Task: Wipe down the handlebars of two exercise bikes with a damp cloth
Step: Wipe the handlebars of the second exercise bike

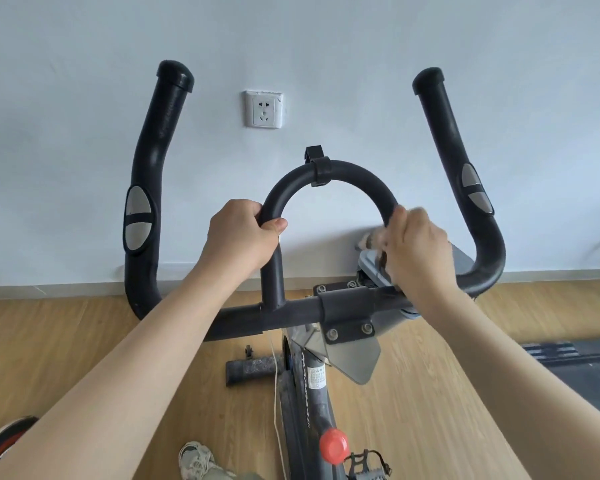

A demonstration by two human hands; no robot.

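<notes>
Head view: left grip [243,233] wraps handlebar loop [347,173], right grip [418,251] clutches cloth [369,240], covering console [369,266]; socket [264,109] behind.

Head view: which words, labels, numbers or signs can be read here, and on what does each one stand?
No text can be quoted.
On the frame: white lettering along the tube, blurred, unreadable.
On the sticker, stuck to the frame: a warning triangle and small print, too small to read.
On the left bar: faint raised marks, unreadable.
</notes>
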